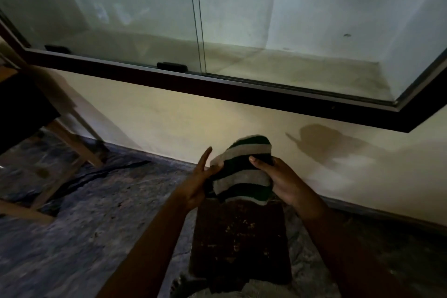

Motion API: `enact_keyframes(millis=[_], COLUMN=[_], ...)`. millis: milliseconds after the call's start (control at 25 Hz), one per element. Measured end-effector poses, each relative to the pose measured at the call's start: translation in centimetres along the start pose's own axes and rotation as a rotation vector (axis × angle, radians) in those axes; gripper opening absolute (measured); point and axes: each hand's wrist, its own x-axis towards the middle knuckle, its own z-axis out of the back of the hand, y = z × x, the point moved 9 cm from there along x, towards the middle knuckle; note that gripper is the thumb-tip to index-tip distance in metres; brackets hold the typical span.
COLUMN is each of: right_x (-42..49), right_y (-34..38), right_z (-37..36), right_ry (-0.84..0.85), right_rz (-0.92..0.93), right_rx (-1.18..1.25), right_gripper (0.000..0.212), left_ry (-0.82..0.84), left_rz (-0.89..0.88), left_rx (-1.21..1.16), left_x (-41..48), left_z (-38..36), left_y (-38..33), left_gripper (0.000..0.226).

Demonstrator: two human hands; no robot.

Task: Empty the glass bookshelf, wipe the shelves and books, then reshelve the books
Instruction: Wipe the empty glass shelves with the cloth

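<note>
Below the glass bookshelf [217, 85]: right hand [287, 184] fingers grasp the striped cloth [242, 176]; left hand [196, 186] fingers straight, touching its edge. Dark book [239, 237] lower still. Wooden frame [79, 147] under the bookshelf's left end.

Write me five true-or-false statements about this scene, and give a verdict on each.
1. The visible shelf behind the glass holds no books. True.
2. The right hand grips a striped cloth. True.
3. The cloth is plain white. False: it has dark green and grey stripes.
4. The dark brown book stands on the shelf. False: it lies flat below the cloth, outside the bookshelf.
5. The left hand touches the cloth. True.
</note>
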Motion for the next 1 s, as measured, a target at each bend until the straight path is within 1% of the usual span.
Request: enact_keyframes(millis=[40,80,120,160,240,280,320,360,400,440,480,520,560,600,640,680,720,760,840,880,920,1000], right_x=[-0.1,-0.3,-0.2,0.0,0.5,0.5,0.5,0.5,0.5,0.4,0.2,0.1,0.1,0.3,0.5,0.5,0.9,1.1,2.0,2.3,2.4,2.6], right_y=[0.2,0.4,0.4,0.1,-1.1,-1.6,-1.8,-1.7,-1.5,-1.3,-1.3,-1.5,-1.5,-1.1,-0.2,0.7,1.2,1.6,1.1,0.6,0.1,0.2], right_z=[0.6,1.1,1.8,2.6,4.2,4.7,5.1,5.1,4.6,3.7,2.8,2.1,1.8,1.7,1.7,1.7,1.8,1.6,1.1,0.6,-0.2,-2.4], right_ry=[-0.004,-0.026,-0.072,-0.130,-0.265,-0.317,-0.339,-0.318,-0.261,-0.178,-0.096,-0.038,-0.033,-0.069,-0.115,-0.143,-0.151,-0.122,-0.026,0.019,0.068,0.179], right_rz=[-0.007,-0.018,-0.034,-0.057,-0.108,-0.117,-0.103,-0.061,-0.009,0.044,0.082,0.101,0.114,0.164,0.252,0.325,0.359,0.364,0.230,0.162,0.115,0.163], right_rx=[-0.034,-0.095,-0.161,-0.210,-0.221,-0.215,-0.228,-0.268,-0.325,-0.377,-0.455,-0.585,-0.741,-0.894,-1.004,-1.068,-1.106,-1.114,-1.017,-0.981,-0.980,-1.099], right_gripper=[0.042,0.034,0.030,0.033,0.048,0.052,0.050,0.045,0.042,0.044,0.053,0.064,0.070,0.067,0.057,0.045,0.038,0.036,0.042,0.043,0.041,0.034], left_ry=[0.004,0.001,-0.028,-0.059,-0.147,-0.174,-0.192,-0.217,-0.239,-0.255,-0.265,-0.266,-0.250,-0.237,-0.221,-0.221,-0.238,-0.272,-0.336,-0.322,-0.261,-0.093], left_rz=[-0.069,-0.138,-0.197,-0.251,-0.325,-0.351,-0.368,-0.391,-0.415,-0.429,-0.443,-0.447,-0.441,-0.420,-0.404,-0.400,-0.396,-0.383,-0.320,-0.287,-0.269,-0.222], left_rx=[0.079,0.160,0.251,0.334,0.473,0.523,0.568,0.625,0.691,0.748,0.789,0.822,0.838,0.847,0.842,0.844,0.854,0.879,0.984,1.035,1.050,0.958], left_x=[0.1,0.1,0.1,-0.2,-0.5,-0.7,-0.7,-0.6,-0.7,-0.7,-0.8,-0.8,-0.9,-0.9,-0.9,-1.0,-1.0,-1.2,-1.1,-1.0,-0.9,-0.3], left_z=[0.5,0.8,1.4,1.4,1.8,1.9,2.2,2.7,3.1,3.5,3.6,3.7,3.6,3.5,3.6,3.9,4.5,5.2,6.8,6.9,6.1,3.0], left_y=[-0.8,-1.7,-2.3,-3.0,-3.6,-3.8,-3.7,-3.7,-3.7,-3.7,-3.8,-3.9,-3.8,-3.8,-3.6,-3.4,-3.2,-3.0,-2.0,-1.5,-1.0,-0.5], left_gripper=[0.064,0.072,0.074,0.071,0.060,0.056,0.053,0.052,0.051,0.051,0.051,0.051,0.051,0.051,0.050,0.048,0.046,0.042,0.029,0.027,0.031,0.045])
